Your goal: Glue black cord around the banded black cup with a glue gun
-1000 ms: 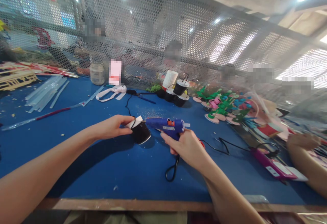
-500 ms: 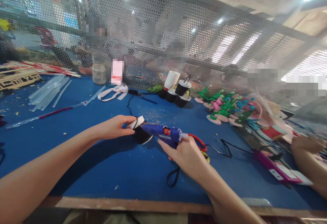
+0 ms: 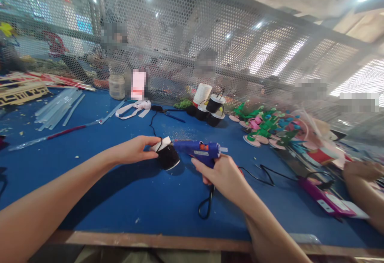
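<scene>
Lifted back level since half a second ago, blue glue gun (image 3: pixel 198 151) gripped in right hand (image 3: pixel 220 173), nozzle just beside small black cup (image 3: pixel 168 157). Cup pinched at its white flap by left hand (image 3: pixel 135 150), resting on blue table (image 3: pixel 120 199). Farther back, more black cups (image 3: pixel 211 109) and green foam figures (image 3: pixel 264 125) before mesh screen (image 3: pixel 180 47).

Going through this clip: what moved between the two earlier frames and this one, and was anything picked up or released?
The right hand dipped the blue glue gun low against the small black cup half a second ago, then lifted it back, nozzle level at the cup's top. Nothing was picked up or released. The left hand kept its grip on the cup with the white strip; the cup stayed on the blue table.
</scene>
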`<state>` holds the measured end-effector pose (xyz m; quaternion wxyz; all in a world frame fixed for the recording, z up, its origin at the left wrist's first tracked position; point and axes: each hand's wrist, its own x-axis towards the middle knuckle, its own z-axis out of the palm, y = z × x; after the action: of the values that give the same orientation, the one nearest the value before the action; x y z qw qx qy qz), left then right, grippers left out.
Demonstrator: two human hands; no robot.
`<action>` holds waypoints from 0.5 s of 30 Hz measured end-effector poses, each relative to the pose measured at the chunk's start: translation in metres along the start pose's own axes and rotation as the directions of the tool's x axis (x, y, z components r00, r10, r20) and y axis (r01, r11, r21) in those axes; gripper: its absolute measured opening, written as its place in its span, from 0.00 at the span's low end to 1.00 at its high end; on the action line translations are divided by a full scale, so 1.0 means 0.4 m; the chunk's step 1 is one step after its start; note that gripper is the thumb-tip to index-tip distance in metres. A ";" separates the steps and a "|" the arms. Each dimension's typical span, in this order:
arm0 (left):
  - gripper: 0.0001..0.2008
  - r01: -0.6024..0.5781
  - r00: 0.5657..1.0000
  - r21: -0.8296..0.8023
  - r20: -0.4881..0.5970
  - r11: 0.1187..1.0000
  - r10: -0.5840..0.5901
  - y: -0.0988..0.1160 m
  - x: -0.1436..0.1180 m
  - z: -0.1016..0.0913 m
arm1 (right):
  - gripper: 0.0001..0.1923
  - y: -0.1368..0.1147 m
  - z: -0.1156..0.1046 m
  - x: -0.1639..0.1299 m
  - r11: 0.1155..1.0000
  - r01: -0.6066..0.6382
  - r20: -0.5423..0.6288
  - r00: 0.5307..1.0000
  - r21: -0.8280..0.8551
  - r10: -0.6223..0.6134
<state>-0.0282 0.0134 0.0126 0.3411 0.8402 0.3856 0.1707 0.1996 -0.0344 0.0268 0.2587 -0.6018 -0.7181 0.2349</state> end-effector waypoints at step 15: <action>0.09 -0.003 1.000 0.026 -0.029 1.000 0.003 0.010 -0.002 -0.005 | 0.08 0.070 -0.009 0.136 0.966 -0.026 -0.115 0.992 0.257 0.057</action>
<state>-0.0277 0.0118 0.0170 0.3244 0.8425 0.3914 0.1783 0.2151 0.0237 0.0162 0.3721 -0.5916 -0.6521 0.2938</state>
